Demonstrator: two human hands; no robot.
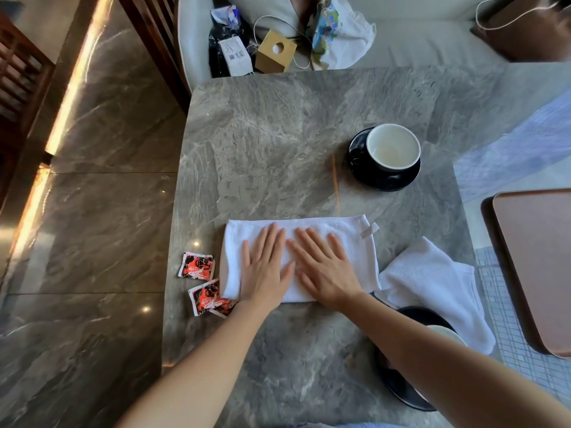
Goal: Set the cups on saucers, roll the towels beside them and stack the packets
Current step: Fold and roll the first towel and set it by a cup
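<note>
Left hand [264, 270], right hand [324, 268], both flat on folded towel [352, 242]

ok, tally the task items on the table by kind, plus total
Cups: 2, far cup, near cup mostly hidden by the right arm
Saucers: 2, far saucer, near saucer
Towels: 2, flat towel, loose towel
Packets: 2, far packet, near packet
Total: 8
</note>
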